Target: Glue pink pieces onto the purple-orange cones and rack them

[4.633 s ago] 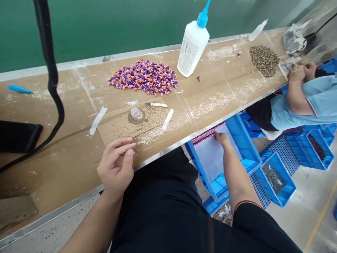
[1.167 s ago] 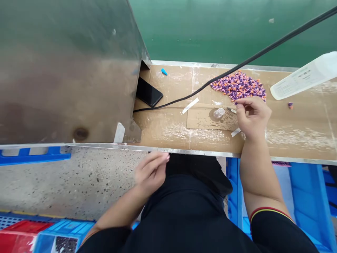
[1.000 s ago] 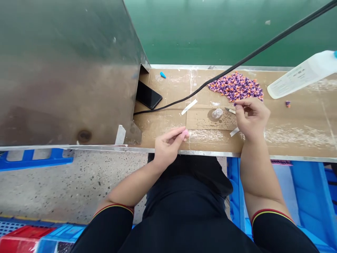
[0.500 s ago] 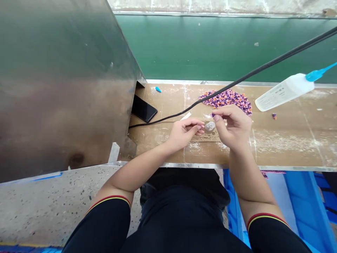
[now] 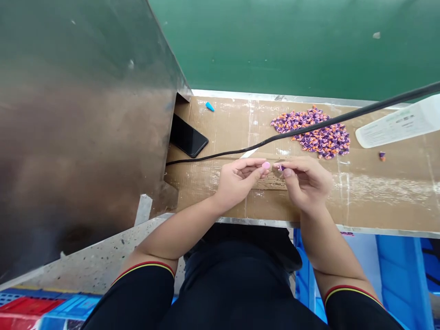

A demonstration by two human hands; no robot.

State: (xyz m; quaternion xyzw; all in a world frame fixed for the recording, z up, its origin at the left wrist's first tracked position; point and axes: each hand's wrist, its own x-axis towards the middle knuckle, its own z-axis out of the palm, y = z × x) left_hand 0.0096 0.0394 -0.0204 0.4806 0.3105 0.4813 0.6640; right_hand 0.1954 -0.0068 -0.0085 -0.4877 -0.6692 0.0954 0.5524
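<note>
My right hand (image 5: pixel 305 181) hovers over the cardboard-covered bench (image 5: pixel 378 192), fingers pinched on a small purple piece (image 5: pixel 281 167). My left hand (image 5: pixel 239 178) is right beside it, fingers curled, its fingertip almost touching the piece; what it holds, if anything, I cannot make out. A pile of purple and orange pieces (image 5: pixel 314 130) lies behind my hands. The small clear cap seen earlier is hidden by my fingers.
A large metal housing (image 5: pixel 82 114) fills the left. A black phone (image 5: pixel 187 137) lies by it, and a black cable (image 5: pixel 309 130) crosses the bench. A white glue bottle (image 5: pixel 398 126) lies right, a blue cap (image 5: pixel 209 106) far back. Blue crates (image 5: pixel 398 270) stand below right.
My right hand picked a purple piece from near the pile and drew it toward me. My left hand rose from my lap onto the bench to meet it. The view shifted left.
</note>
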